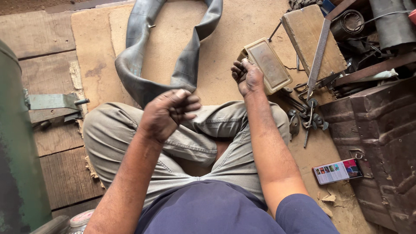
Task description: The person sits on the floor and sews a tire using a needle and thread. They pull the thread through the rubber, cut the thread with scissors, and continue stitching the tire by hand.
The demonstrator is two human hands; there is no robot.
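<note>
I sit cross-legged on a brown board. My left hand (168,113) is raised over my left knee, fingers curled into a fist, and nothing shows inside it. My right hand (247,76) reaches forward and its curled fingers grip the near corner of a flat beige rectangular tin (269,65), which is tilted off the floor. A black rubber inner tube (161,60) lies looped on the board beyond my knees, just ahead of the left hand.
A long metal file (319,51) leans across a wooden block (308,30) at the right. Scissors and small metal tools (307,116) lie beside my right knee. A phone (338,170) lies lit on the floor, next to a rusty metal case (381,138). A green drum (13,138) stands at left.
</note>
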